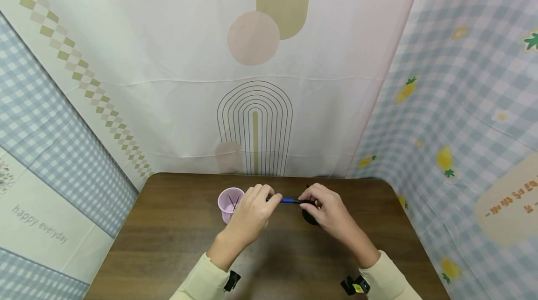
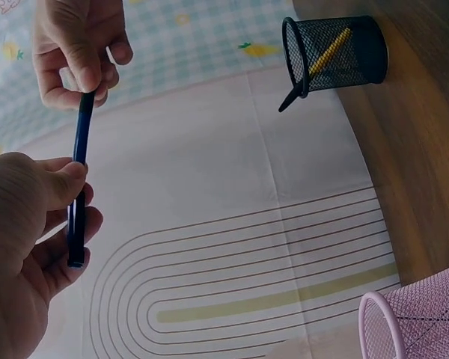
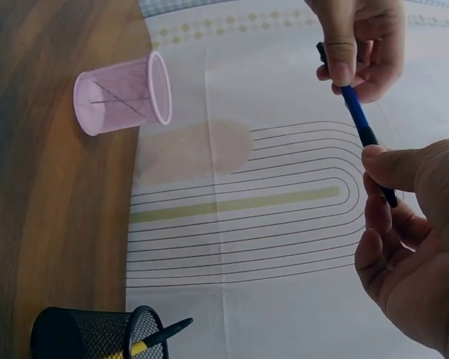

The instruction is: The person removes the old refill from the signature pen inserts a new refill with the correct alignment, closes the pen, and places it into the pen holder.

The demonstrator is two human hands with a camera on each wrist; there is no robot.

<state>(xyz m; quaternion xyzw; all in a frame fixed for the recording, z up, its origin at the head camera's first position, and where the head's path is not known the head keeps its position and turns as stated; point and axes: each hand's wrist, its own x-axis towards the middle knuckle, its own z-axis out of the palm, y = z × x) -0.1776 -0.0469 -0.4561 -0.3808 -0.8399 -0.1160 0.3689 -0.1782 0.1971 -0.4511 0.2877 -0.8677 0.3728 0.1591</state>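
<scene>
A blue pen (image 1: 287, 200) with black ends is held up in both hands above the table. My left hand (image 1: 251, 211) pinches one end between thumb and fingers. Around the other end, the thumb and fingertips of my right hand (image 1: 329, 209) grip the dark part, as the right wrist view shows. The blue middle of the barrel is bare between the hands. Behind the right hand stands a black mesh pen cup (image 2: 340, 52), mostly hidden in the head view. A yellow and black pen (image 2: 329, 52) leans in it, its dark end above the rim.
Left of the left hand is a pink mesh cup (image 1: 224, 204) with thin dark crossing lines visible in it. Both cups stand on a brown wooden table (image 1: 168, 234). A patterned cloth (image 1: 189, 117) hangs behind the table's back edge, with checked cloth at both sides.
</scene>
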